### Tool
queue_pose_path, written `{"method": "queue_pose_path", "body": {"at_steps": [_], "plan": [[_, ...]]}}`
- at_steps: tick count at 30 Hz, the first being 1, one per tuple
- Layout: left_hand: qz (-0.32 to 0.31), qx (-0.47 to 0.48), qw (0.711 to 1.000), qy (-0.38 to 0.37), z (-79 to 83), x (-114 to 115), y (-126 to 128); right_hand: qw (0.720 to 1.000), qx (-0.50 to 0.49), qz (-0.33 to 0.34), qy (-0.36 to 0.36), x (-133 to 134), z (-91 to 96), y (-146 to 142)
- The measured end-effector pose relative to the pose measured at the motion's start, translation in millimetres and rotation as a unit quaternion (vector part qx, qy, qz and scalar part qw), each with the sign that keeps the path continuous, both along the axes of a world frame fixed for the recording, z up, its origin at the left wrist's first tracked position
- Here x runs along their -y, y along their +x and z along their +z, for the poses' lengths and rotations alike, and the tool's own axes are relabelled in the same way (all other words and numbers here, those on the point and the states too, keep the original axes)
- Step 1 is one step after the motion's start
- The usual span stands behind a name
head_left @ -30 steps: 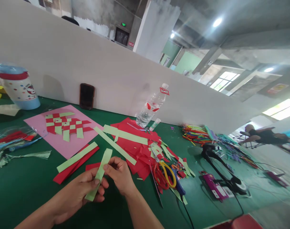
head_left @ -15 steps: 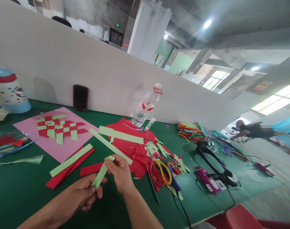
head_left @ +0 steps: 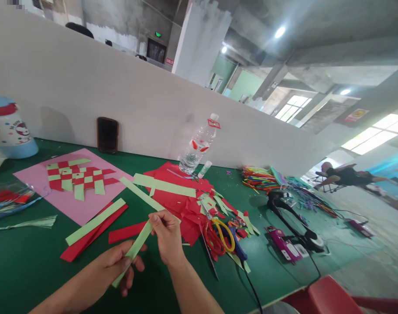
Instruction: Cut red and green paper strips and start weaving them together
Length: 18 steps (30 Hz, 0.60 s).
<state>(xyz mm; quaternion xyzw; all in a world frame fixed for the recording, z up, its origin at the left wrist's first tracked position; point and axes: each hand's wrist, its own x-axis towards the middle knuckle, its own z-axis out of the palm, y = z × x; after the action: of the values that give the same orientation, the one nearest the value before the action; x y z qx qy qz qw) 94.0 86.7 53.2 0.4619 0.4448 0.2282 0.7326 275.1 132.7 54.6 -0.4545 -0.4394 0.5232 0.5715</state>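
Green-covered bench (head_left: 29,266), near edge: left hand (head_left: 112,267) and right hand (head_left: 166,237) pinch a green paper strip (head_left: 135,247) taut; overpulling may tear or crease it.

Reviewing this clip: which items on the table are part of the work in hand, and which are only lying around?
In hand:
- green paper strip, pinched by the left hand low down and the right hand at its top end

Lying about:
- woven red-and-green mat on the pink sheet
- loose green and red strips
- red paper pile
- scissors
- water bottle
- glue stick
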Motion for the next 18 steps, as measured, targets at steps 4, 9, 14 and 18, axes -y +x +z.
{"method": "queue_pose_path", "body": {"at_steps": [4, 9, 14, 18], "plan": [[-0.019, 0.002, 1.000, -0.013, 5.5, -1, 1, 1.000, 0.005, -0.006, 0.010, 1, 1.1, -1], [-0.005, 0.036, 0.999, -0.031, -4.6, 2, -3, 1.000, 0.002, -0.009, 0.009, 1, 1.4, -2], [0.034, 0.032, 0.999, 0.005, -13.5, 1, -5, 1.000, -0.013, -0.003, 0.007, -1, 0.5, -2], [0.008, -0.007, 0.998, 0.064, -11.1, -2, -9, 1.000, -0.021, 0.001, 0.010, -1, -0.8, -1]]}}
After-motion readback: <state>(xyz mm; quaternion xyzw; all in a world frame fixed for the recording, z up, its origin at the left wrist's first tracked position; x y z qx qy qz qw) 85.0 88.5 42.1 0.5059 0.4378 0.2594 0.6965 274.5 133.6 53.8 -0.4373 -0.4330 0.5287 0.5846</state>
